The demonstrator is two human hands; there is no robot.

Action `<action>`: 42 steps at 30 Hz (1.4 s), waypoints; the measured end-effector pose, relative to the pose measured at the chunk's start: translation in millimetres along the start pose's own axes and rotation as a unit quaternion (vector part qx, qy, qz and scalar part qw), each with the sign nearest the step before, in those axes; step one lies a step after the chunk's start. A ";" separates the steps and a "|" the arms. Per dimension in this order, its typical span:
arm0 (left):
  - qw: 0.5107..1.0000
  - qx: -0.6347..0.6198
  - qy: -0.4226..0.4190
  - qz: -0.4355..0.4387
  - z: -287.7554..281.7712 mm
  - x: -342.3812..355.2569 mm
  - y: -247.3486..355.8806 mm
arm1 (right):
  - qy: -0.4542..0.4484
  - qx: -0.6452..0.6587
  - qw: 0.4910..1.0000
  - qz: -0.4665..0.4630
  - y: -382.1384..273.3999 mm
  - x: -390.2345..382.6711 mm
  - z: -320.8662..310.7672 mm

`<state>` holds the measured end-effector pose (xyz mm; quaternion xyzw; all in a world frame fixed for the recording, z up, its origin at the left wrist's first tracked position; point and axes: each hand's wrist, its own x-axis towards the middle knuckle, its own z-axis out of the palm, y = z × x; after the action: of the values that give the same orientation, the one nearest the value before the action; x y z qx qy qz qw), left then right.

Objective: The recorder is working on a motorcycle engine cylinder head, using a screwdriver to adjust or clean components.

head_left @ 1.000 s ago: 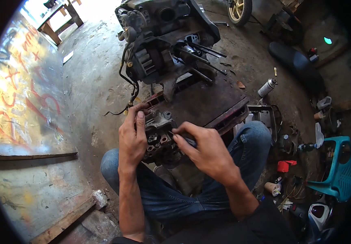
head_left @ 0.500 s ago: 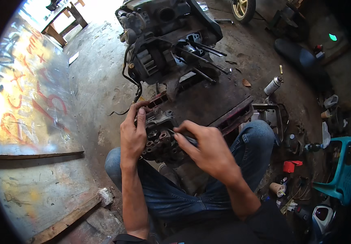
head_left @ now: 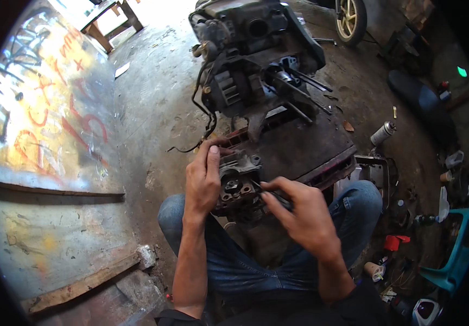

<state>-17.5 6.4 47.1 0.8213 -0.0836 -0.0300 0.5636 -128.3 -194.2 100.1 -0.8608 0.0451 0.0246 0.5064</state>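
A dark, greasy engine cylinder head [head_left: 238, 190] with several holes rests tilted at the near edge of the worn bench top, between my knees. Curled over its left side, my left hand [head_left: 202, 182] grips it with the thumb on the upper edge. My right hand [head_left: 306, 214] is closed round a thin screwdriver-like tool [head_left: 284, 203] with a dark handle. Its slim tip reaches the right side of the cylinder head, and I cannot tell exactly which opening it touches. My palm and fingers hide most of the handle.
An engine block [head_left: 240, 81] with a piston and long studs stands at the far end of the bench top [head_left: 310, 136]. A spray can [head_left: 382, 133], a teal plastic stool [head_left: 454, 255], a red object [head_left: 392, 242] and a cup [head_left: 374, 270] are to the right. A painted metal sheet [head_left: 55, 125] stands left.
The whole scene has shifted right and slightly down in the picture as the view turned. Both hands keep their hold, and the tool tip stays at the cylinder head.
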 end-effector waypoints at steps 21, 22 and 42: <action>1.000 -0.014 -0.020 0.003 3.8 3.4 12.6 | -0.001 0.066 0.995 0.072 -4.6 -9.1 -6.5; 0.999 0.004 -0.032 0.010 5.2 5.7 11.4 | 0.026 0.043 0.998 0.045 8.2 1.8 7.7; 0.988 0.125 0.026 -0.088 2.6 2.4 7.2 | 0.185 0.238 0.953 0.028 65.9 -6.5 -42.8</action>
<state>-16.3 1.1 53.0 0.8901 0.0010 -0.0473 0.4532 -141.7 -263.1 64.1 -0.7033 0.1667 -0.1319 0.6784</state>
